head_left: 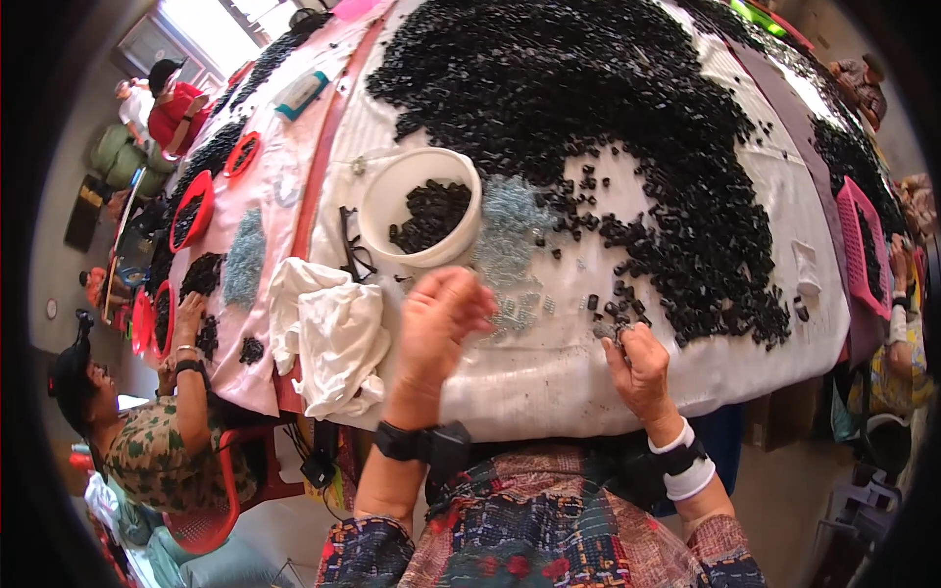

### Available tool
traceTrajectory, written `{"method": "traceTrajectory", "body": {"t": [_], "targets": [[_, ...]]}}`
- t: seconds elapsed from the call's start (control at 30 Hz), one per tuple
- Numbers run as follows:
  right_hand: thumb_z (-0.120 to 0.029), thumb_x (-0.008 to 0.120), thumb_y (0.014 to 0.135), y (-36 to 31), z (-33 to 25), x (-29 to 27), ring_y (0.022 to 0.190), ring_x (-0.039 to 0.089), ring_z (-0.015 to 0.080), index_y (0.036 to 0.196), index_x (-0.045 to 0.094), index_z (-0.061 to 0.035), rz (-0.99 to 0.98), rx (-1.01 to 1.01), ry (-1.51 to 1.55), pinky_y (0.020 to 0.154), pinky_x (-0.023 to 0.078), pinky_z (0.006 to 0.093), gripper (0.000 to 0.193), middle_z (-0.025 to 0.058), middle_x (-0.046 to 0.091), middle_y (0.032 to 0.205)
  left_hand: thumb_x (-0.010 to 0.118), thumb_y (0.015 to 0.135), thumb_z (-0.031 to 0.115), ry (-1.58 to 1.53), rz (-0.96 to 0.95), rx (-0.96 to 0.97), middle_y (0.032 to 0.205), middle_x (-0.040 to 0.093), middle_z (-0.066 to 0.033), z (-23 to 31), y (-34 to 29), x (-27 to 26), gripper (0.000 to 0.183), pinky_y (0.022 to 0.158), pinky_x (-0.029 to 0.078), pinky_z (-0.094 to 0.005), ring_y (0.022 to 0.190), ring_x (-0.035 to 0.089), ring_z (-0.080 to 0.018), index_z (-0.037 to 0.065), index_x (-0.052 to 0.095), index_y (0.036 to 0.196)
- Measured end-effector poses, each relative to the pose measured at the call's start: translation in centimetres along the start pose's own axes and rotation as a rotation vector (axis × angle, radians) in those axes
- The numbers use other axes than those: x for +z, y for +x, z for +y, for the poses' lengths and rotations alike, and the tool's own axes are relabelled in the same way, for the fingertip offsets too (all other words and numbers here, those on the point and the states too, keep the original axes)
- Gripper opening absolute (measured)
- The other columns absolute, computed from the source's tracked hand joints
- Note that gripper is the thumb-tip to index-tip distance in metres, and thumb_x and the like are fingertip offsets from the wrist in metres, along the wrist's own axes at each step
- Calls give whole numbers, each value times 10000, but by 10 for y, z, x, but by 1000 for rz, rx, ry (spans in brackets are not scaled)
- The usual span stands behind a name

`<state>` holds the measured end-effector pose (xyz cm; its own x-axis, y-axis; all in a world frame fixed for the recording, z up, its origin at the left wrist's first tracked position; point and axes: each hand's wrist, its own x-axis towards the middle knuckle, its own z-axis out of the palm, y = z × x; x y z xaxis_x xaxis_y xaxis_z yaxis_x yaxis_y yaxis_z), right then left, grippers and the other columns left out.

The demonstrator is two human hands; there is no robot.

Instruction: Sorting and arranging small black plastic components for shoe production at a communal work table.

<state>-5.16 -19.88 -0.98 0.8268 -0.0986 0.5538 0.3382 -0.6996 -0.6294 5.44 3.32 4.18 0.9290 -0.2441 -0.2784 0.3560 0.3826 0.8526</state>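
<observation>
My left hand (443, 318) is raised just in front of the white tub (377, 230), its fingers curled and smeared by motion, so I cannot make out anything in them. In the tub lies a heap of small black plastic pieces (431, 216). To the right, at the near edge of the black pieces, my right hand (642, 367) pinches a small dark piece (610, 333) between thumb and fingers. Small metal springs (510, 220) form a pile beside the tub, with several loose ones scattered nearer me.
A huge spread of black pieces (549, 78) covers the table's far side. A crumpled white cloth (338, 338) and dark-framed glasses (355, 250) lie left of the tub. Co-workers (137, 431) sit at both sides, near red baskets (191, 211) and a pink basket (861, 245).
</observation>
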Motion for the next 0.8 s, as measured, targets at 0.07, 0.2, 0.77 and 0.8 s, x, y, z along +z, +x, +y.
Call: {"method": "traceTrajectory", "body": {"t": [0.07, 0.2, 0.77, 0.8], "targets": [[49, 663, 732, -2, 3, 1, 557, 440, 301, 690, 472, -2, 11, 17, 2, 489, 354, 381, 202, 131, 442, 614, 604, 888, 211, 4, 88, 77, 806, 656, -92, 17, 15, -7, 147, 533, 538, -260, 678, 652, -166, 73, 568, 925], [38, 663, 741, -6, 7, 4, 539, 456, 281, 738, 499, 5, 73, 158, 40, 474, 363, 373, 168, 127, 468, 633, 594, 895, 189, -140, 180, 78, 832, 658, -110, 36, 37, -14, 149, 554, 562, -290, 713, 667, -187, 52, 556, 937], [-55, 694, 642, 37, 4, 21, 904, 521, 285, 979, 568, -4, -87, 5, -342, 788, 412, 384, 363, 115, 575, 877, 571, 898, 121, -27, -134, -304, 817, 655, -93, -38, -26, -5, 111, 561, 539, -254, 685, 652, -152, 41, 579, 975], [-65, 691, 644, 37, 2, 22, 906, 523, 277, 975, 571, -12, -107, 3, -371, 783, 408, 378, 356, 105, 579, 876, 578, 895, 121, -16, -160, -339, 821, 654, -92, -41, -28, -4, 113, 564, 537, -250, 688, 651, -149, 42, 579, 975]]}}
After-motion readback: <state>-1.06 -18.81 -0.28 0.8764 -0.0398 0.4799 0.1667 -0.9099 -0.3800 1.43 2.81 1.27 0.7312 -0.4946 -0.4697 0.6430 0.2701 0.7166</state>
